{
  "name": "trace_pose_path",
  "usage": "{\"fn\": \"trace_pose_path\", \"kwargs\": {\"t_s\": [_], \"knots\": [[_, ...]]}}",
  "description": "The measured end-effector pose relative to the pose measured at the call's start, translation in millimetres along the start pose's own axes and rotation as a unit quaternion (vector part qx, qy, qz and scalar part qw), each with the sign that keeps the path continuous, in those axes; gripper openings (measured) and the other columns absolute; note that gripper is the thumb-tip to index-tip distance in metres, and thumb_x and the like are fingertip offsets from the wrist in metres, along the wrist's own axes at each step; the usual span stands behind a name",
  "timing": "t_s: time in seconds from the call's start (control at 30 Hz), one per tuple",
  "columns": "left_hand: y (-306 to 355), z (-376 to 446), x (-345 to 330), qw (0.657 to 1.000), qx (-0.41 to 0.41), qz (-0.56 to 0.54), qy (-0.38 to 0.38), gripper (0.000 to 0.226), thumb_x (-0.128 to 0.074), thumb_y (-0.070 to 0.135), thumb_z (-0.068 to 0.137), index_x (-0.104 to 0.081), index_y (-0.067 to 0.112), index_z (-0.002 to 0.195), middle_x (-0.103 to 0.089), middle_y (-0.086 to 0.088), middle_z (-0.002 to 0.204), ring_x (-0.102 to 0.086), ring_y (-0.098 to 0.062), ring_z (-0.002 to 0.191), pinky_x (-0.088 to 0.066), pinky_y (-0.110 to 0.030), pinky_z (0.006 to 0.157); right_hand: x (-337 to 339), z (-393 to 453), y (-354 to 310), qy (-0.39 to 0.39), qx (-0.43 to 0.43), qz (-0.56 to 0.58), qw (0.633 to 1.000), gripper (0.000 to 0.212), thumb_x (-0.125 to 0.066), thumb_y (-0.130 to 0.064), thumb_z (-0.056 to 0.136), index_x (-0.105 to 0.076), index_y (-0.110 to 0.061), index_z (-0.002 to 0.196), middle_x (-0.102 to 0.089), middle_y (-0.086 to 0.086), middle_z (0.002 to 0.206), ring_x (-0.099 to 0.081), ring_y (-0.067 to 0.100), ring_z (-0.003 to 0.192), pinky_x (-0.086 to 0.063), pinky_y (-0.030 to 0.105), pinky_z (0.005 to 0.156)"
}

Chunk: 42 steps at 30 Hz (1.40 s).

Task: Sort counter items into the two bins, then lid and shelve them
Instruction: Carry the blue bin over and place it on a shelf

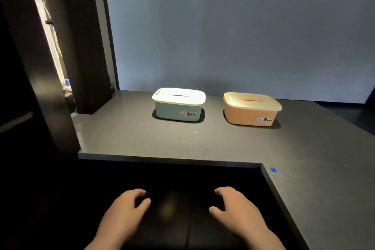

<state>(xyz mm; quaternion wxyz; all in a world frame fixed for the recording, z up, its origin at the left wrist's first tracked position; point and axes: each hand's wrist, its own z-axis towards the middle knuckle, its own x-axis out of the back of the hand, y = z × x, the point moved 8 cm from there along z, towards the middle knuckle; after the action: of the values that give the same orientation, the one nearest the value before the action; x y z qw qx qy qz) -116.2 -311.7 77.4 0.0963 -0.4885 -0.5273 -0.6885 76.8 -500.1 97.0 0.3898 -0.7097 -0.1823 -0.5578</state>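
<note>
Two lidded bins stand side by side on a dark grey counter (pixel 142 138) near the back wall. The left bin (pixel 178 111) is pale blue-green with a white lid (pixel 179 96). The right bin (pixel 250 116) is orange with a cream lid (pixel 252 101). Both carry a "Bear" sticker on the front. My left hand (pixel 125 207) and my right hand (pixel 235 207) hover low in front of me, below the counter's front edge, over a dark area. Their fingers are loosely curled and hold nothing. Both hands are well short of the bins.
The counter is L-shaped and runs on along my right side, with a small piece of blue tape (pixel 273 169) near its inner corner. A dark pillar (pixel 87 46) stands at the back left, with a bright gap beside it. A pale wall rises behind the bins.
</note>
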Motion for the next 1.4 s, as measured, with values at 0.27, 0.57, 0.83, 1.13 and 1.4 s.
{"fn": "trace_pose_path", "kwargs": {"t_s": [0.27,0.57,0.83,1.13,1.4], "knots": [[26.9,208.4,-16.9,0.998,-0.046,-0.034,-0.020,0.037,-0.052,0.045,0.091,-0.052,0.035,0.127,-0.052,0.013,0.133,-0.049,-0.007,0.122,-0.039,-0.026,0.098,14.5,185.7,3.8,0.061,-0.038,0.027,0.997,0.048,-0.046,-0.047,0.092,-0.041,-0.032,0.138,-0.043,-0.016,0.142,-0.042,0.007,0.129,-0.039,0.026,0.101],[36.1,367.8,-23.2,0.997,-0.076,-0.011,-0.005,0.035,-0.055,0.040,0.091,-0.054,0.034,0.126,-0.051,0.013,0.135,-0.048,-0.006,0.124,-0.037,-0.023,0.100,25.6,333.8,-7.7,0.085,-0.068,0.041,0.993,0.047,-0.047,-0.049,0.091,-0.043,-0.036,0.136,-0.044,-0.019,0.140,-0.042,0.003,0.128,-0.038,0.025,0.100],[35.6,460.5,1.8,0.998,-0.035,0.033,0.045,0.045,-0.051,0.041,0.092,-0.045,0.031,0.136,-0.048,0.007,0.140,-0.047,-0.012,0.126,-0.042,-0.030,0.096,56.0,451.2,-16.3,0.140,-0.054,0.087,0.985,0.051,-0.049,-0.048,0.093,-0.040,-0.028,0.139,-0.048,-0.010,0.139,-0.044,0.013,0.125,-0.042,0.030,0.082],[89.8,605.9,0.8,0.995,-0.052,0.058,0.063,0.062,-0.046,0.044,0.094,-0.024,0.022,0.148,-0.033,0.000,0.149,-0.041,-0.024,0.129,-0.039,-0.041,0.101,60.7,569.6,19.2,0.162,-0.122,0.197,0.959,0.085,-0.059,-0.054,0.087,-0.018,-0.017,0.152,-0.025,0.003,0.156,-0.023,0.023,0.142,-0.027,0.041,0.113],[51.9,645.1,-24.8,0.999,0.026,0.014,0.042,0.065,-0.041,0.052,0.094,-0.020,0.024,0.149,-0.042,-0.007,0.145,-0.048,-0.029,0.125,-0.040,-0.039,0.095,30.0,592.5,60.7,0.155,-0.178,0.448,0.862,0.074,-0.077,-0.038,0.077,-0.041,-0.021,0.140,-0.054,-0.002,0.126,-0.052,0.019,0.108,-0.044,0.034,0.089]]}}
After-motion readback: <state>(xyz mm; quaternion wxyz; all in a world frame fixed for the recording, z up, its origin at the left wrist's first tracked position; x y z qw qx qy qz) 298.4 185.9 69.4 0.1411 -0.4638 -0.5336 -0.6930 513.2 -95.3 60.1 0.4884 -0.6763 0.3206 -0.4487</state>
